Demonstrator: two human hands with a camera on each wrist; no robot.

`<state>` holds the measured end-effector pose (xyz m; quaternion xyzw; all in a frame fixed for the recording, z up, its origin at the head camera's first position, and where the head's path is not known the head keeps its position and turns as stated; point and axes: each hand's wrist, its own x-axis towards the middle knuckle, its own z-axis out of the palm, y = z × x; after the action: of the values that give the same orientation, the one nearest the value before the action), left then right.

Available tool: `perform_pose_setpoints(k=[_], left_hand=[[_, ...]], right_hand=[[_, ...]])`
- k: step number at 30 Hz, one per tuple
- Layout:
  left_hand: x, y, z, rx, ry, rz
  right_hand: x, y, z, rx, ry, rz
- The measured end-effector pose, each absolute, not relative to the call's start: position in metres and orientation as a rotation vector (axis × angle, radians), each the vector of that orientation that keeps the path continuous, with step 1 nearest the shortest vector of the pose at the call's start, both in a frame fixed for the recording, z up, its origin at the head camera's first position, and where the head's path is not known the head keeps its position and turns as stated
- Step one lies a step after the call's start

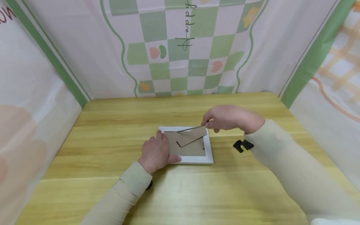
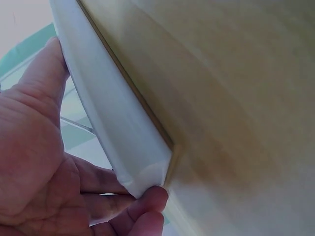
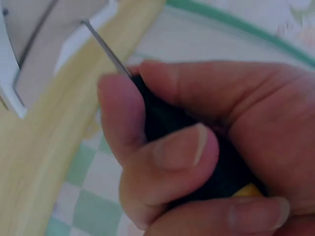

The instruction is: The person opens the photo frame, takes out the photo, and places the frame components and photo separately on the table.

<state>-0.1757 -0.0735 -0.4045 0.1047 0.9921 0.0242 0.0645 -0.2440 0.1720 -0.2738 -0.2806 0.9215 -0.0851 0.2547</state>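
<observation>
A white picture frame (image 1: 208,150) lies on the table, its brown backing board (image 1: 192,152) facing up with a brown flap (image 1: 194,134) on it. My left hand (image 1: 155,152) grips the frame's left side, fingers at the far edge and thumb at the near edge; the left wrist view shows the hand (image 2: 39,147) against the frame's rim (image 2: 106,108). My right hand (image 1: 229,117) is at the far right corner, curled around a tool's dark handle (image 3: 170,120). The thin metal shaft (image 3: 107,48) has a small bent tip and reaches over the board.
The wooden table (image 1: 112,115) extends around the frame. A checkered fabric backdrop (image 1: 180,62) hangs behind it, with printed fabric panels at both sides. A black clip-like piece (image 1: 242,145) is by the right sleeve.
</observation>
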Motion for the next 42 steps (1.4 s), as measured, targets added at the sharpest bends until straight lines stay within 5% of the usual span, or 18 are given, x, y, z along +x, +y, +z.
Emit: perform_pose_setpoints(k=[7,22,33,42], left_hand=[[-0.176,-0.073,-0.404,0.33,2.995,0.065],[-0.182,-0.077,-0.403,0.261,2.931,0.164],[-0.183,-0.075,-0.406,0.256,2.911,0.165],[-0.182,-0.075,-0.406,0.275,2.914,0.165]], right_hand=[[-0.267,0.188,-0.276,-0.686,2.388,-0.376],[-0.164,0.191,-0.333,-0.964,3.097,0.03],[-0.145,0.184,-0.379,-1.274,3.426,0.234],[-0.138,0.179,-0.38,-1.168,3.406,0.183]])
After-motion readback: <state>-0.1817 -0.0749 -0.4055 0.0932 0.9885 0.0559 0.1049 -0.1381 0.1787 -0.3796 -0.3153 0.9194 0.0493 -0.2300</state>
